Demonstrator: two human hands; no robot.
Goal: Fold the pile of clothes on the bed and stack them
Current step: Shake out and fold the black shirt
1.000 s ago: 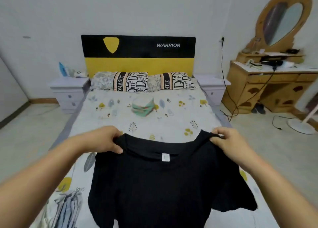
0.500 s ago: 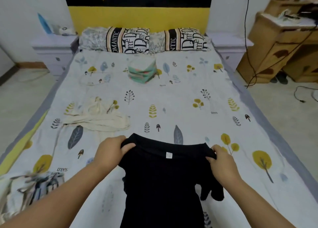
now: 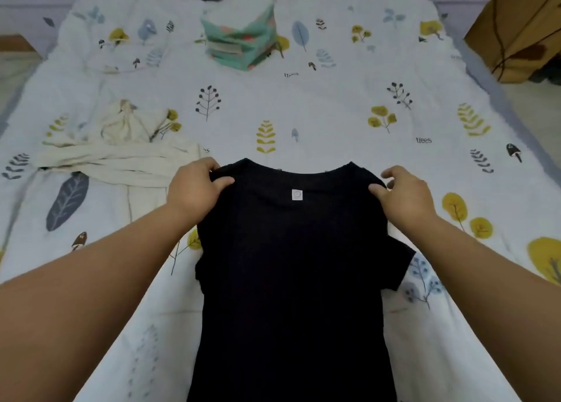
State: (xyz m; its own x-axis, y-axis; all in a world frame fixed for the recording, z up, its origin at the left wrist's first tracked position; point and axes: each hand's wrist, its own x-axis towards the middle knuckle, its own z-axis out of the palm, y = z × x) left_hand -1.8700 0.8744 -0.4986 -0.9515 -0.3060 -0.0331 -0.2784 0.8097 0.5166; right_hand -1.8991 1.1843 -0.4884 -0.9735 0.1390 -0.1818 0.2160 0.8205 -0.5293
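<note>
The black T-shirt lies on the bed at its near edge, collar away from me. My left hand pinches one shoulder, my right hand the other; I should pull both taut before folding the sleeves in.

Both arms extended forward, hands at the shoulders of a black shirt.

The left hand lies knuckles up, its thumb set on top of the shirt's left shoulder and its fingers curled over the far edge, pinching the cloth. The right hand lies likewise knuckles up, thumb pressed on the right shoulder seam; its fingers are bent and slightly spread, tips lifted just beyond the fabric edge. Both forearms are bare and run in from the lower corners, converging toward the collar, wrists straight and roughly level with each other.
</note>
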